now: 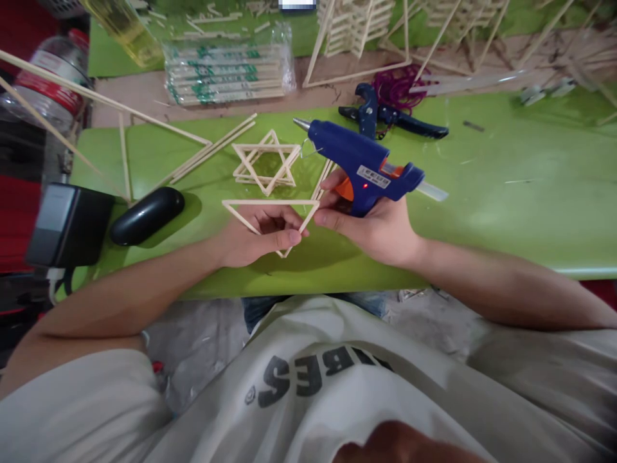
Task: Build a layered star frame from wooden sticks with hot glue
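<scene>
A small triangle of thin wooden sticks (270, 203) is pinched in my left hand (258, 235), near its lower corner and flat side up. My right hand (380, 231) is wrapped round the handle of a blue hot glue gun (348, 149) with an orange trigger. Its nozzle points to the upper left, and a clear glue stick (432, 191) pokes out of its back end. The right thumb and fingertips are close to the triangle's right corner; whether they touch it I cannot tell. Just beyond lies a six-pointed star of layered sticks (267, 183).
Behind the glue gun lie dark blue cutters (414, 123) and purple cord (393, 87). A plastic-wrapped bundle of chopsticks (226, 74) lies farther back, beside larger stick frames (357, 29). At left are a black rounded case (147, 216), a dark box (70, 224) and a bottle (51, 77).
</scene>
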`<state>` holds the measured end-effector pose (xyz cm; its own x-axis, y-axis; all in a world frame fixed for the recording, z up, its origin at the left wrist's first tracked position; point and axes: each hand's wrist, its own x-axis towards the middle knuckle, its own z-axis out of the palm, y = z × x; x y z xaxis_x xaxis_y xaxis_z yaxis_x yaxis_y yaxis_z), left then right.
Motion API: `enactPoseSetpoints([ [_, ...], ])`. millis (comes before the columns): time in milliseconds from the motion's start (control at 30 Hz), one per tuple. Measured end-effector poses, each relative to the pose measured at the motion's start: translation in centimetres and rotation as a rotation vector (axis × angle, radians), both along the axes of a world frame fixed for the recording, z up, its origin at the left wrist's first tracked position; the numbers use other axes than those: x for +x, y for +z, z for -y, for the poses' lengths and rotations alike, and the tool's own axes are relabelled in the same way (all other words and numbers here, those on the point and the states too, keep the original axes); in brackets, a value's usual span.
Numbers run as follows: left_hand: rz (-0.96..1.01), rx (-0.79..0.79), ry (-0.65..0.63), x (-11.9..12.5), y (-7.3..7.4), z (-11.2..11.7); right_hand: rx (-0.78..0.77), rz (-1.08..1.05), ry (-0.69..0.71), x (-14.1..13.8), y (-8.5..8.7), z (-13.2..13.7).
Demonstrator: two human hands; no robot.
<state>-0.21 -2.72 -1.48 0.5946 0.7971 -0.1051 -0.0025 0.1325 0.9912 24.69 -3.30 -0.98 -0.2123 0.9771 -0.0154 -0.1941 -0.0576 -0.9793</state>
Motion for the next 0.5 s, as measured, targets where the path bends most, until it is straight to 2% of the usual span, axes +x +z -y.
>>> enactPoseSetpoints([
  [100,0.067,0.075,0.060,-0.5,-0.1,-0.1,0.023,0.066,-0.073,0.5,-0.7,-0.6],
  [267,0.341,0.206,0.173,-1.1,-0.9,-1.0,0.107,0.111,-0.242,1.8,-0.7,-2.3],
  [367,0.358,0.179,0.236,-1.1,-0.9,-1.4,0.108,0.143,-0.281,2.0,-0.4,-2.9],
  [500,0.279,0.124,0.298,-1.1,-0.6,-1.3,0.093,0.191,-0.307,1.7,-0.5,-2.9],
])
